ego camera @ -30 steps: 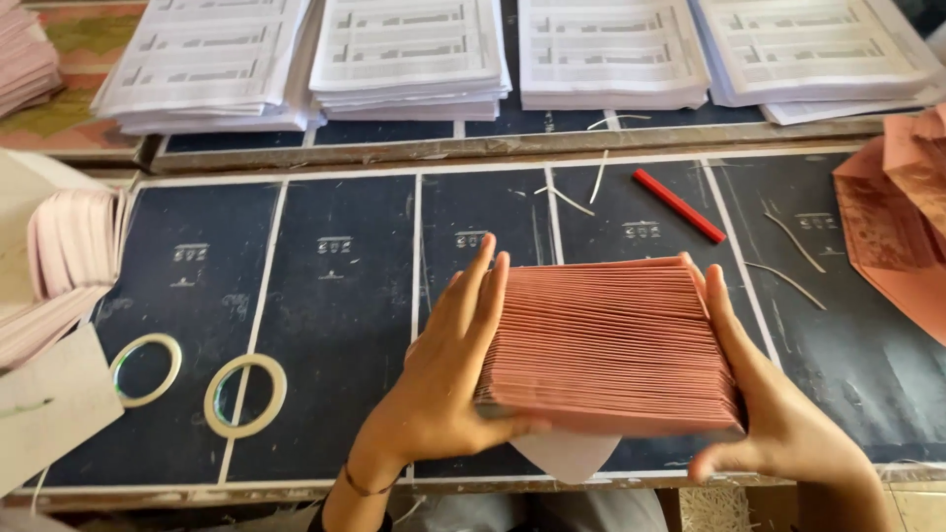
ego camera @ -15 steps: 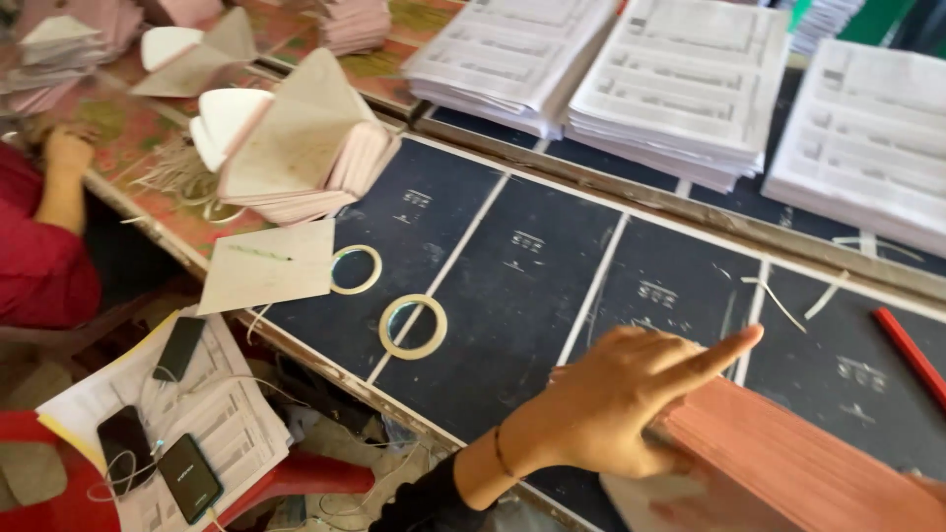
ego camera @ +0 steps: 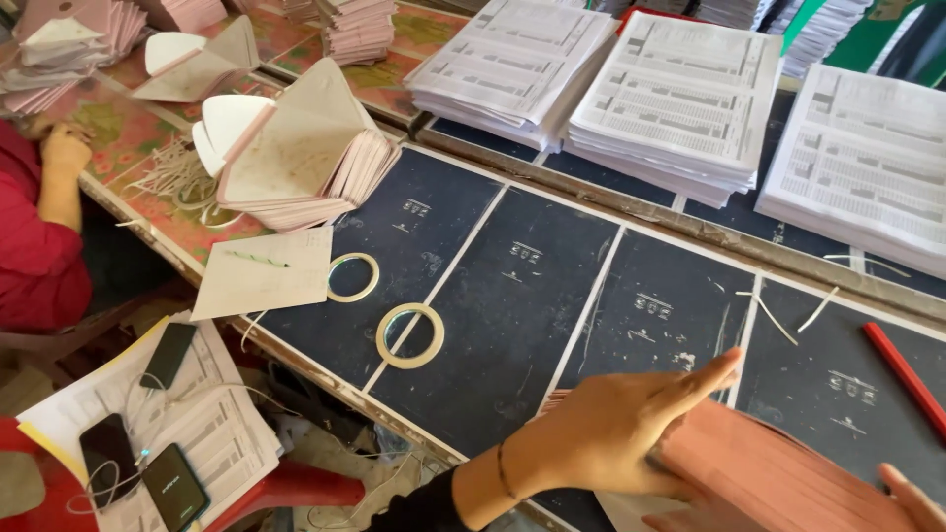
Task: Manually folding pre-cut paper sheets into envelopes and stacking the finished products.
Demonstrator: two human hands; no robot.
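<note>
A thick stack of pink paper envelopes [ego camera: 778, 473] lies on the dark table [ego camera: 512, 296] at the bottom right. My left hand [ego camera: 611, 433] presses flat against the stack's left side, fingers straight, a thin bracelet on the wrist. Only the thumb of my right hand [ego camera: 912, 493] shows at the frame's bottom right corner, resting on the stack's right end. Two tape rings [ego camera: 409, 335] lie on the table to the left of my left hand, apart from it.
Printed sheet piles [ego camera: 680, 108] line the far side. A fanned heap of pink envelopes [ego camera: 305, 158] sits at the left with a loose sheet [ego camera: 261, 271]. A red pen [ego camera: 902, 365] lies at the right. Another person in red [ego camera: 39, 246] sits left; phones [ego camera: 168, 355] lie on papers below.
The view has swung left and down, so the stack now sits at the bottom right. My hands stay on the two ends of the stack. The neighbour and phones came into view.
</note>
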